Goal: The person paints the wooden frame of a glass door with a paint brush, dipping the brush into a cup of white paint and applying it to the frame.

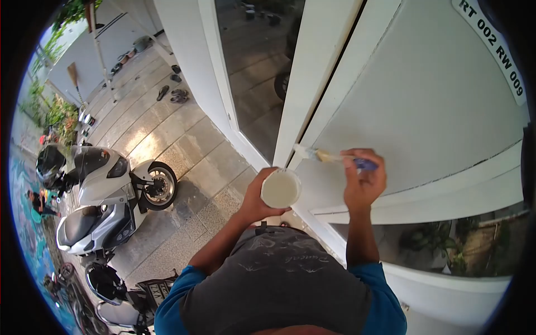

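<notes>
My left hand (258, 196) is wrapped around a cup of pale paint (280, 188), held upright in front of my chest. In my right hand (365, 178) is a paintbrush (332, 156), gripped by its blue handle. Its pale, paint-coated bristles point left, over the edge of the white door frame (319, 125) and just above the cup. Beside the brush, the light grey wall panel (413, 111) shows a rough dark line along its border.
Dark glass (259, 72) sits in a white frame ahead. White motorcycles (106, 195) stand on the tiled floor (187, 215) at left. Sandals (178, 96) and a broom (74, 75) are farther back. A sign (491, 47) hangs upper right. Another person (39, 202) sits far left.
</notes>
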A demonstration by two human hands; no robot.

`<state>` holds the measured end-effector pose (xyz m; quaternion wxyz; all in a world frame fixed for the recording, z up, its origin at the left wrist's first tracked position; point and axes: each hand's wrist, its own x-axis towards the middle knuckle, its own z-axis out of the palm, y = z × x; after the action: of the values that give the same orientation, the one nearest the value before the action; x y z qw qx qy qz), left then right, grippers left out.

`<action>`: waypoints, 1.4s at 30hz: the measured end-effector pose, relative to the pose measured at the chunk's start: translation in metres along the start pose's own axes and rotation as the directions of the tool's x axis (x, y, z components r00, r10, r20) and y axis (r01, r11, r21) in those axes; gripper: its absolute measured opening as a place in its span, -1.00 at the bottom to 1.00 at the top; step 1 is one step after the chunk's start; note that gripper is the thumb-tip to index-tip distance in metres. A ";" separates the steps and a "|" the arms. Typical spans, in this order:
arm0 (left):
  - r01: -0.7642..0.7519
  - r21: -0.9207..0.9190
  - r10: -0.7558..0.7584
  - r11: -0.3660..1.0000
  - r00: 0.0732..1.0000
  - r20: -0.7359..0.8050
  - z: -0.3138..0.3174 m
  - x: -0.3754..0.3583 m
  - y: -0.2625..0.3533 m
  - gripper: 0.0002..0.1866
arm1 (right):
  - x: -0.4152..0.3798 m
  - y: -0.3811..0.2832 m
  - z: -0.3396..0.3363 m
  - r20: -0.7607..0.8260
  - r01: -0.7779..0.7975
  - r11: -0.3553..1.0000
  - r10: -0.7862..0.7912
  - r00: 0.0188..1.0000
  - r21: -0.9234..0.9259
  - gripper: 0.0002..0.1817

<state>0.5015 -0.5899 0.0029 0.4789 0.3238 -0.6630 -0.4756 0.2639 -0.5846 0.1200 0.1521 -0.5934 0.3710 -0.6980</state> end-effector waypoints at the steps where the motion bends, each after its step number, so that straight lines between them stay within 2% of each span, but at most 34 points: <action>1: -0.027 0.034 0.026 0.999 0.999 0.041 -0.008 0.008 -0.002 -0.01 | 0.005 -0.013 0.000 -0.055 -0.019 0.998 0.022 0.998 0.056 -0.73; 2: -0.061 0.067 0.055 0.996 0.995 0.080 -0.016 0.013 -0.004 -0.01 | 0.010 -0.025 0.001 -0.070 -0.036 0.999 0.038 0.997 0.031 -0.73; 4: -0.057 0.047 0.051 0.997 0.992 0.116 -0.031 0.020 -0.009 -0.02 | 0.019 -0.046 0.006 -0.050 -0.037 0.991 0.044 0.998 0.126 -0.70; 5: -0.062 0.044 0.056 0.997 0.990 0.132 -0.038 0.022 -0.011 -0.02 | 0.018 -0.053 0.014 -0.063 -0.042 0.993 0.049 0.997 0.109 -0.70; 7: -0.097 0.053 0.086 0.994 0.981 0.174 -0.051 0.025 -0.014 -0.01 | 0.013 -0.065 0.033 0.178 -0.123 0.992 0.115 0.977 0.034 -0.69; 9: -0.054 -0.001 0.053 0.999 0.976 0.213 -0.061 0.026 -0.013 -0.01 | 0.012 -0.064 0.062 0.381 -0.172 0.975 0.212 0.900 -0.137 -0.74; 11: -0.051 0.003 0.049 0.999 0.968 0.247 -0.070 0.028 -0.011 0.01 | 0.009 -0.055 0.083 0.512 -0.003 0.929 0.206 0.834 -0.369 -0.76; 12: -0.059 0.018 0.052 0.998 0.965 0.259 -0.074 0.027 -0.009 0.03 | 0.004 -0.051 0.091 0.491 -0.018 0.923 0.221 0.842 -0.384 -0.76; 14: -0.061 0.003 0.058 0.998 0.958 0.280 -0.080 0.027 -0.005 0.02 | -0.004 -0.044 0.103 0.543 0.089 0.834 0.269 0.796 -0.544 -0.73; 20: -0.078 -0.032 0.085 0.996 0.938 0.335 -0.091 0.029 -0.005 0.07 | -0.017 -0.047 0.118 0.513 0.100 0.769 0.316 0.798 -0.631 -0.74; 27: -0.075 -0.086 0.102 0.993 0.925 0.365 -0.090 0.027 -0.001 0.08 | -0.023 -0.058 0.117 0.491 0.081 0.735 0.363 0.792 -0.673 -0.74; 29: -0.079 -0.087 0.106 0.993 0.923 0.370 -0.090 0.027 0.000 0.08 | -0.026 -0.057 0.118 0.486 0.124 0.739 0.298 0.822 -0.662 -0.74; 34: -0.082 -0.094 0.112 0.992 0.920 0.376 -0.088 0.023 0.002 0.08 | -0.032 -0.056 0.119 0.493 0.130 0.735 0.302 0.816 -0.666 -0.74; 36: -0.101 -0.105 0.132 0.989 0.928 0.347 -0.087 0.022 0.004 0.00 | -0.034 -0.054 0.119 0.493 0.139 0.735 0.291 0.820 -0.663 -0.74; 39: -0.102 -0.099 0.131 0.990 0.926 0.353 -0.087 0.021 0.002 0.01 | -0.035 -0.057 0.119 0.489 0.122 0.737 0.306 0.817 -0.665 -0.73; 42: -0.088 -0.116 0.124 0.989 0.927 0.355 -0.088 0.019 0.004 0.02 | -0.034 -0.063 0.119 0.496 0.094 0.708 0.387 0.778 -0.700 -0.72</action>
<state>0.5785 -0.6341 0.0203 0.3893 0.1705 -0.7321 -0.5323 0.3983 -0.5599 0.1418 0.0892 -0.7643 0.5825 -0.2618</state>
